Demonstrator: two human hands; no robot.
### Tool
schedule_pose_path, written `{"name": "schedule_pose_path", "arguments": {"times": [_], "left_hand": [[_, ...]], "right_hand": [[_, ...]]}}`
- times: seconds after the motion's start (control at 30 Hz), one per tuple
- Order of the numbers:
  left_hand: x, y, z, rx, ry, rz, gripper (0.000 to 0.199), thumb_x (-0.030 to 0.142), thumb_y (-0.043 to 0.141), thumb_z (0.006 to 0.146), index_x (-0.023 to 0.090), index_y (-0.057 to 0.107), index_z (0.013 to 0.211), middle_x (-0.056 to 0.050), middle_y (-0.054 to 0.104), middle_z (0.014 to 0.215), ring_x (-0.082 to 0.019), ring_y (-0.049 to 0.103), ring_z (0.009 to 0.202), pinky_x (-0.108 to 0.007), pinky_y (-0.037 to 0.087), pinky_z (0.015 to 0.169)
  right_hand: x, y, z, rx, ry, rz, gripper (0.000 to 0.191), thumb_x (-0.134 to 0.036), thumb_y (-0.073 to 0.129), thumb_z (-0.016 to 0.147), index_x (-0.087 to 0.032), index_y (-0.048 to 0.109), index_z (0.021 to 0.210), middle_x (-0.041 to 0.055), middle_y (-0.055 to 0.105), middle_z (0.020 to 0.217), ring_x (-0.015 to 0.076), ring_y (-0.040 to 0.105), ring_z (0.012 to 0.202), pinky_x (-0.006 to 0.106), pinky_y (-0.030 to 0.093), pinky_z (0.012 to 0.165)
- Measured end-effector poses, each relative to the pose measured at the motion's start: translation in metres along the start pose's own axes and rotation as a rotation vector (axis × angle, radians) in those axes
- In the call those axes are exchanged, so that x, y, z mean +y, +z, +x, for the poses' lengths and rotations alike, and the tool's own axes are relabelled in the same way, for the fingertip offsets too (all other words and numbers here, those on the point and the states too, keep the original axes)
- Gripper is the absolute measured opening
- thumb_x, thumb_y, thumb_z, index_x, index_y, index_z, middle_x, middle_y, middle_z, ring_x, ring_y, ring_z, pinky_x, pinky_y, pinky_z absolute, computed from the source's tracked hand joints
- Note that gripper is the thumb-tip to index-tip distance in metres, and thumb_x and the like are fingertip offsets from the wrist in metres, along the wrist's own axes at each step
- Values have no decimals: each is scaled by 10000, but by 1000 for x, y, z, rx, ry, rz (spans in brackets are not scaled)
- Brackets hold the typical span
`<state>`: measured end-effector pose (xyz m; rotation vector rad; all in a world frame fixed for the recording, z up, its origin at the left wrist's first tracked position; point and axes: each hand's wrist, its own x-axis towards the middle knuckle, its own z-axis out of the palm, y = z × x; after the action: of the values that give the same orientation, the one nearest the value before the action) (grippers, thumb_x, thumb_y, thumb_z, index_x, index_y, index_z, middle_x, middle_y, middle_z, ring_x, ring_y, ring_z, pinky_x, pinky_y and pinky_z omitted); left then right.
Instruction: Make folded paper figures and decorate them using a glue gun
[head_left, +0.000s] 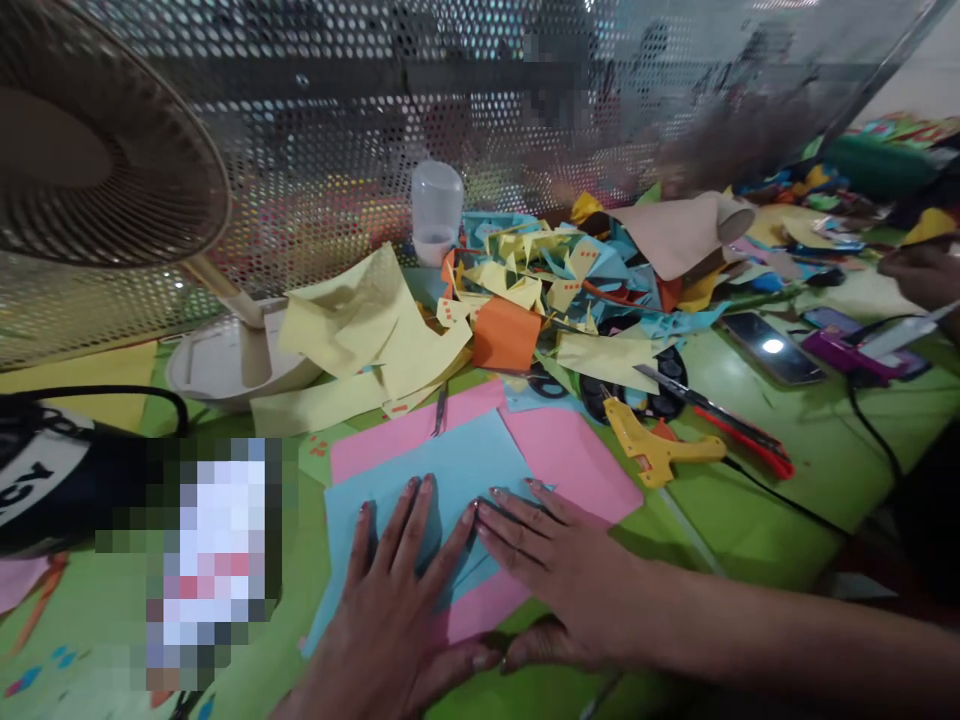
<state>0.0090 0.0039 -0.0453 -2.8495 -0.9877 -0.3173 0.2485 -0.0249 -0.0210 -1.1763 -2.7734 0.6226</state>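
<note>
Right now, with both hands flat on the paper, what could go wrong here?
The cutter lies with its blade apparently out, so the right hand could get nicked reaching past it. The glue gun sits right by the pink paper and, if hot, might mark it. The blue paper could slide on the pink under uneven pressure.

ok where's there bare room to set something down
The green table shows bare between the red cutter and glare-lit phone, more narrowly between the cord of the glue gun and right forearm. It's crowded behind the blue paper, with scraps and offcuts.
</note>
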Motion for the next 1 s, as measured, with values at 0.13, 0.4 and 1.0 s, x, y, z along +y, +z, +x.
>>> {"name": "schedule_pose_path", "arguments": {"times": [0.13, 0.4, 1.0], "left_hand": [[0, 1, -2, 19, 17, 6, 959, 819, 398, 720, 240, 294, 1478, -239, 324, 1484, -459, 295, 1338, -625, 150, 1037], [-1, 3, -4, -49, 10, -2, 943, 833, 344, 731, 286, 230, 1491, -224, 289, 1508, -476, 245, 1356, -651, 128, 1026], [-5, -8, 1, -198, 167, -124, 722, 641, 233, 921, 243, 106, 1510, -86, 206, 1565, -251, 179, 1432, -473, -4, 1142]], "right_hand": [[0, -2, -1, 9, 51, -40, 911, -708, 233, 876, -20, 227, 1474, 205, 145, 1545, 279, 93, 1443, 461, 123, 1178], [13, -3, -17, 48, 177, -200, 968, -745, 271, 846, -15, 212, 1478, 224, 170, 1536, 306, 108, 1441, 517, 73, 1165], [11, -4, -18, 71, 212, -260, 954, -747, 252, 848, -20, 272, 1466, 233, 248, 1515, 330, 203, 1419, 501, 151, 1148]]}}
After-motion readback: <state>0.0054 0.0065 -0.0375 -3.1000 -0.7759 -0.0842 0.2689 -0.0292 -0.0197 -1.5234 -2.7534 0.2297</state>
